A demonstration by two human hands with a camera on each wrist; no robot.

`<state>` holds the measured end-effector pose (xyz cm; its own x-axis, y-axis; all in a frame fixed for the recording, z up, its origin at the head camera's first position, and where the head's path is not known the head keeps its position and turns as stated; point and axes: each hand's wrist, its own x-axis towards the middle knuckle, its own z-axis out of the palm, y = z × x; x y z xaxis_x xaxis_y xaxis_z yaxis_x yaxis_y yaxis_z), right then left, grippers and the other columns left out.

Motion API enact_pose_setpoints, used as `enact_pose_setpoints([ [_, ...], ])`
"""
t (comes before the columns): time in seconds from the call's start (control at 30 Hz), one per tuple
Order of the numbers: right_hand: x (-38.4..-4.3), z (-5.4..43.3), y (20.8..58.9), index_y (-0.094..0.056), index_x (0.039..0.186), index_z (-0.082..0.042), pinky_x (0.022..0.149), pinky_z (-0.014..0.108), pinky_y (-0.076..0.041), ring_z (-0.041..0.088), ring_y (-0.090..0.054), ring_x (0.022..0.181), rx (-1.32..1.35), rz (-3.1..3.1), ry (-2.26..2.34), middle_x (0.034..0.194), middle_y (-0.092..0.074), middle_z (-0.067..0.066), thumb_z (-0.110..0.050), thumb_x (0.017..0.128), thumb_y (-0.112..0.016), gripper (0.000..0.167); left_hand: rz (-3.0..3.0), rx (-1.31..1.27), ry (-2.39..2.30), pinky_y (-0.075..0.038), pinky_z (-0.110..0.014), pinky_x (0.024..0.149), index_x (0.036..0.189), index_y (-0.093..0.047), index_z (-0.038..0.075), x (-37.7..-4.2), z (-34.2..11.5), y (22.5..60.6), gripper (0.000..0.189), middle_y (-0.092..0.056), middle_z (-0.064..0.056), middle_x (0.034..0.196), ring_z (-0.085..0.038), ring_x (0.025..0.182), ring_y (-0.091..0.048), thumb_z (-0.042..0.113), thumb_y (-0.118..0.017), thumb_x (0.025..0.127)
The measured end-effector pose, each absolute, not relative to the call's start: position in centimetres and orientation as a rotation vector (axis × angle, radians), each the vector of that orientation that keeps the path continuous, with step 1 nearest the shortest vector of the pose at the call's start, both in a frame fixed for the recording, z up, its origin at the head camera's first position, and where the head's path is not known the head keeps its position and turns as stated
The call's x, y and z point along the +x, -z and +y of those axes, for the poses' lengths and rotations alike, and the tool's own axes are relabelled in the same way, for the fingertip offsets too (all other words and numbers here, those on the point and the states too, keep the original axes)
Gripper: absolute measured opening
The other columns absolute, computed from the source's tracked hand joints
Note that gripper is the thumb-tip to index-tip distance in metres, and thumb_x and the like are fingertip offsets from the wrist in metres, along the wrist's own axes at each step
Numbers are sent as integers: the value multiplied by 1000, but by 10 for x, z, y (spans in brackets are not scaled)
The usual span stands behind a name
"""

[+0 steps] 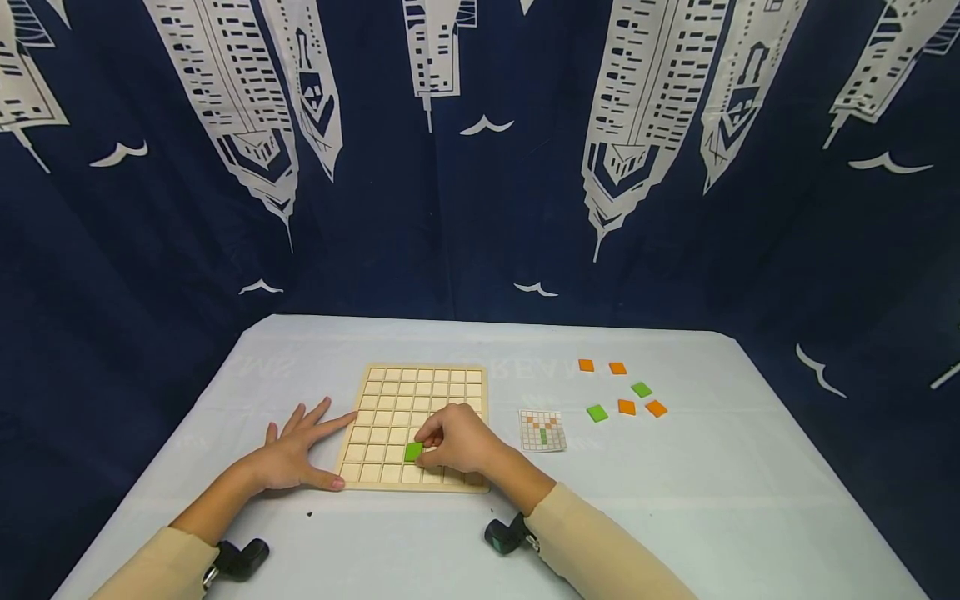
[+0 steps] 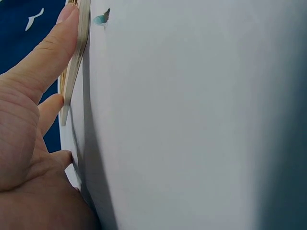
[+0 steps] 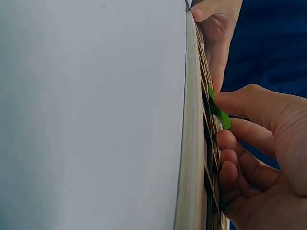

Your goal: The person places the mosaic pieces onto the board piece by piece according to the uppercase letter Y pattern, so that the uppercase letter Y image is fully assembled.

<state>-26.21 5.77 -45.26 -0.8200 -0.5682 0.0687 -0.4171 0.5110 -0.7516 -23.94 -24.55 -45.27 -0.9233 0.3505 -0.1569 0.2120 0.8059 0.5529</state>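
Observation:
A pale wooden grid board [image 1: 386, 387] lies flat on the white table. Over its lower middle squares my right hand [image 1: 461, 442] pinches a green square tile [image 1: 413, 452] between thumb and finger. In the right wrist view the green tile [image 3: 219, 110] tilts against the board's grid, thumb on its upper end. Fingers spread, my left hand [image 1: 296, 450] touches the board's left edge with thumb and forefinger. The left wrist view has the left thumb [image 2: 53, 52] against the board's side [image 2: 74, 72]. A small pattern card [image 1: 543, 431] with orange and green squares lies right of the board.
Several loose tiles lie at the right, among them an orange tile [image 1: 587, 365], a green tile [image 1: 597, 412] and another green tile [image 1: 641, 389]. A dark blue printed curtain [image 1: 450, 208] hangs behind the white table [image 1: 675, 500]. A small dark speck [image 1: 309, 514] marks the tabletop near the left hand.

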Motion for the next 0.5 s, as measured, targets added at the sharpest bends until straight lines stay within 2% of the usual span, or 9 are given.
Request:
enact_pose_setpoints([
  [0.23, -263, 57, 452, -80, 96, -3, 65, 14, -51, -3, -56, 70, -872, 2585, 1158, 82, -73, 0, -8, 78, -86, 19, 2738, 432, -799, 11, -88, 104, 157, -42, 22, -240, -246, 453, 112, -7, -31, 169, -65, 150, 7, 52, -93, 62],
  [0.5, -263, 58, 453, -80, 96, -2, 67, 15, -51, 6, -61, 75, -881, 2584, 1149, 87, -74, 3, -7, 78, -86, 20, 2747, 442, -779, 10, -88, 104, 157, -42, 23, -240, -246, 452, 111, -7, -31, 168, -66, 149, 6, 51, -93, 63],
])
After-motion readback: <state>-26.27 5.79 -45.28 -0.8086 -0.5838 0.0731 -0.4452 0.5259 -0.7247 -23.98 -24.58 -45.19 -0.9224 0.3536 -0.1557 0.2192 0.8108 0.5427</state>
